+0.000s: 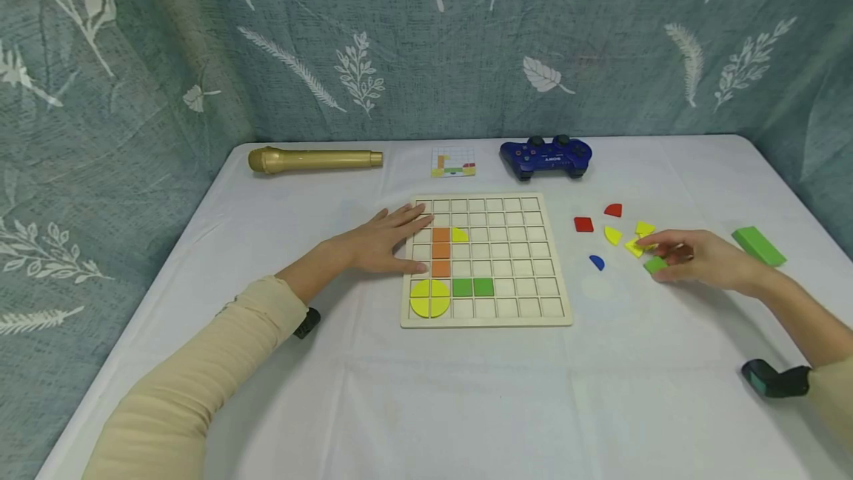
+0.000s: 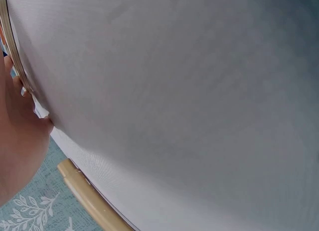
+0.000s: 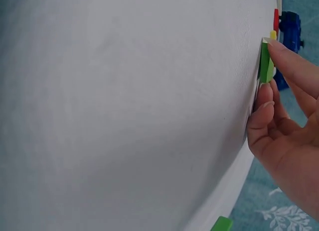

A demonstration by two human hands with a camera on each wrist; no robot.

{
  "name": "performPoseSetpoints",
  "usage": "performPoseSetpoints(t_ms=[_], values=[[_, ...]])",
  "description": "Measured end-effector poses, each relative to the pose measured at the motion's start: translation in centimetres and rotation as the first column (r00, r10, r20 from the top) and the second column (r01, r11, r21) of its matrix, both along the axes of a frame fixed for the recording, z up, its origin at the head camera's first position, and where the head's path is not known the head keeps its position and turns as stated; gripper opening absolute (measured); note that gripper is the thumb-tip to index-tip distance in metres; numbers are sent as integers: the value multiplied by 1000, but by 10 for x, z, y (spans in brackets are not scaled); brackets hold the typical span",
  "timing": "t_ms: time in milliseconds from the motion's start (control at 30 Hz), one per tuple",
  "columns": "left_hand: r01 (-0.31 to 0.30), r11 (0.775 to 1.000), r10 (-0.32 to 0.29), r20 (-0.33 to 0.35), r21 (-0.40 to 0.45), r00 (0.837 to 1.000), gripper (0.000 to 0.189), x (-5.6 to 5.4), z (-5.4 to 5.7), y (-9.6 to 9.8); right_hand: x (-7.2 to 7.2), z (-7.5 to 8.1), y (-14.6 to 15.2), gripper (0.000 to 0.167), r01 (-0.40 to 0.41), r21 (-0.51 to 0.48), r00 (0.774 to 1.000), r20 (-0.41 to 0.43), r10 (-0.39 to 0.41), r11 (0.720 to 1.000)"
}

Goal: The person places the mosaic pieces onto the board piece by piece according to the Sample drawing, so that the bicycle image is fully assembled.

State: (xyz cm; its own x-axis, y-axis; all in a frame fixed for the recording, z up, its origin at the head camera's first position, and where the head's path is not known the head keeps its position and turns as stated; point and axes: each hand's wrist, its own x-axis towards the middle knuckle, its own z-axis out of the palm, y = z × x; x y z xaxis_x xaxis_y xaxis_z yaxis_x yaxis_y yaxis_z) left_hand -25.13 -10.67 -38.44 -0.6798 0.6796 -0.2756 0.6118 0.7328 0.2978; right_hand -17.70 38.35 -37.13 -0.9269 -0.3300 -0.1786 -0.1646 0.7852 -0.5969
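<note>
A left hand (image 1: 385,244), fingers spread, rests on a grid board (image 1: 488,322). The right hand (image 1: 706,261) pinches 1 green piece (image 1: 655,264) near yellow pieces (image 1: 644,229).

Reads bright and even in the head view, apparently lit from overhead, with soft shadows beneath the left sleeve (image 1: 206,361) and right forearm (image 1: 800,313), toward the near edge of the table (image 1: 480,398). Turns dimmer and greyer in both wrist views (darkest toward their outer sides), bowing visibly along the board (image 2: 11,42).
</note>
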Motion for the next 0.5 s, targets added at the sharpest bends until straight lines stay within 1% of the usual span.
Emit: performPoseSetpoints(t_ms=[300, 500], values=[[5, 1000, -5, -10, -1, 1000, 91, 0, -1, -1, -1, 2, 4, 47, 81, 30, 996, 43, -82, 996], [4, 1000, -5, -10, -3, 1000, 90, -1, -1, -1, -2, 6, 3, 47, 146, 7, 985, 88, -146, 989]])
